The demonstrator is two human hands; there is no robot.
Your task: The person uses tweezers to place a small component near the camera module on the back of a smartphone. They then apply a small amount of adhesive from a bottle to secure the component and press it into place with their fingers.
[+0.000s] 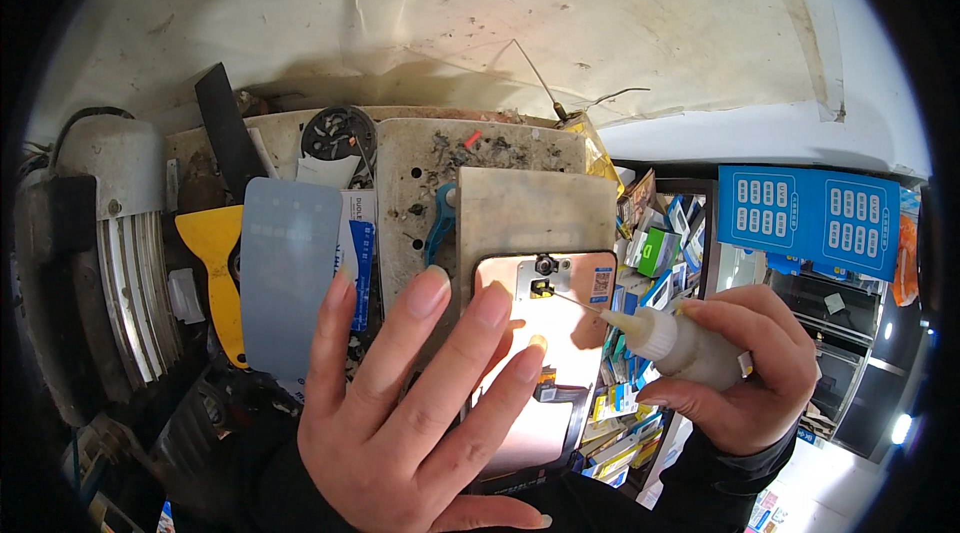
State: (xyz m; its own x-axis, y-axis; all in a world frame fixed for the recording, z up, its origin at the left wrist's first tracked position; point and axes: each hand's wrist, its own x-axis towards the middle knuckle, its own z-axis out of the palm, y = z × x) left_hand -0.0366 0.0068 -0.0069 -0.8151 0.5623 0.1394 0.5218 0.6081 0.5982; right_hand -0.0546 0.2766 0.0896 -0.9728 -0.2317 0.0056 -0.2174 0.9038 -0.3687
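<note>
An opened phone with a pinkish metal back plate lies on a pale, worn board. My left hand is spread flat, some fingertips over the phone's left part; it holds nothing. It hides the phone's left edge. My right hand is wrapped round a translucent squeeze bottle with a white collar. The bottle is tilted, and its thin needle points left, its tip close to a small cut-out below the camera. I cannot tell whether the tip touches.
At left lie a yellow scraper, a grey-blue plate and a grey metal device. A blue tool sits beside the board. Several small boxes fill a tray at right, near a blue printed panel.
</note>
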